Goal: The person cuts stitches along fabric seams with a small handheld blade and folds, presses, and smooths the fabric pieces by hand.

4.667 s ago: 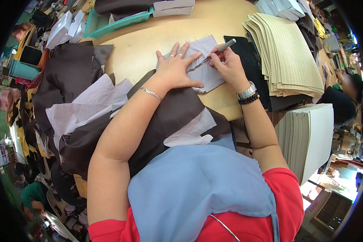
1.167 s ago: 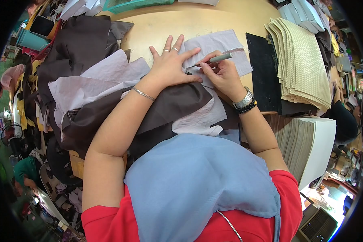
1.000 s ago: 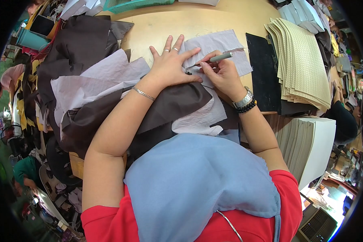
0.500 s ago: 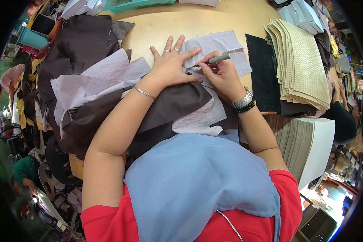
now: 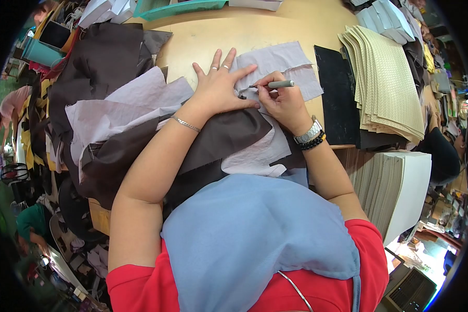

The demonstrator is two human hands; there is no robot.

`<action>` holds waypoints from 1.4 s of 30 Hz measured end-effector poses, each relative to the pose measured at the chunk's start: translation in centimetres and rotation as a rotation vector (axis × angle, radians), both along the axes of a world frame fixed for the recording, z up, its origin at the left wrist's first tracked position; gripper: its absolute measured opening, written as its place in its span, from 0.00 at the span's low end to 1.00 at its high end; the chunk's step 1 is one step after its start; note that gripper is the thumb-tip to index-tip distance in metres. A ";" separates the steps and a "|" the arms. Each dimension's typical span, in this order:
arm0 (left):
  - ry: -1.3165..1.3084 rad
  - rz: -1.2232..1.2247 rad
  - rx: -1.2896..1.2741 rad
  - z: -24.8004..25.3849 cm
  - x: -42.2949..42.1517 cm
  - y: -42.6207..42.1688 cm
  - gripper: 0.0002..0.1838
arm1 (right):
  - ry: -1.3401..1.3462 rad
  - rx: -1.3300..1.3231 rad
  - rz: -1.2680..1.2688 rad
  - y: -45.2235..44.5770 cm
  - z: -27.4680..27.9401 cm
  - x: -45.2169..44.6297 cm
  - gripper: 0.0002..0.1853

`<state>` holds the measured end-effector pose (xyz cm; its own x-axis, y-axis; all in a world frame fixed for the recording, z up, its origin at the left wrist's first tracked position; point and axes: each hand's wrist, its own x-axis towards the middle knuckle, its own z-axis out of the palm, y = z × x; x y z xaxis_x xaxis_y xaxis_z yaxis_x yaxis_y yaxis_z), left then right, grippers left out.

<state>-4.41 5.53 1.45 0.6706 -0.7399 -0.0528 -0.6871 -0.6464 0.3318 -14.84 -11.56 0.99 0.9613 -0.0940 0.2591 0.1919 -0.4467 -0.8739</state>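
Note:
My left hand (image 5: 221, 86) lies flat with spread fingers, pressing on the edge of a pale lilac-grey cloth (image 5: 275, 58). Between its thumb and forefinger a small dark piece (image 5: 242, 96) shows, too small to make out. A grey marker pen (image 5: 281, 83) is gripped in my right hand (image 5: 285, 104), its dark tip pointing left at the cloth beside my left forefinger. Dark brown fabric (image 5: 229, 136) lies bunched under my left wrist and forearm, with more pale cloth (image 5: 260, 153) spread over it near my apron.
A stack of cream textured sheets (image 5: 387, 83) stands at the right beside a black board (image 5: 338, 96). Below it is a thick stack of white-topped boards (image 5: 408, 187). Dark fabric (image 5: 101, 57) covers the table's left, and a teal tray (image 5: 177, 7) sits at the back. Other people work at both sides.
My right hand has shifted slightly left and down, and the marker pen has turned more level. My left hand stays spread on the cloth.

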 end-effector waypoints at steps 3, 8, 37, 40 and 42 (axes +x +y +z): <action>0.000 0.006 -0.027 -0.2 0.0 0.0 0.53 | -0.053 0.033 -0.052 0.6 0.1 0.0 0.05; -0.003 0.005 -0.049 -0.3 0.0 0.0 0.53 | -0.113 -0.052 -0.122 0.9 -0.2 0.1 0.05; 0.009 -0.001 -0.001 0.1 0.0 0.0 0.54 | 0.046 0.012 -0.147 -0.7 0.5 -0.1 0.07; 0.006 -0.003 0.000 0.0 0.0 0.0 0.54 | 0.019 0.120 -0.140 -0.9 -0.4 0.1 0.07; 0.013 0.000 -0.002 0.1 0.0 0.1 0.54 | 0.016 0.156 -0.119 -0.6 -0.3 0.0 0.07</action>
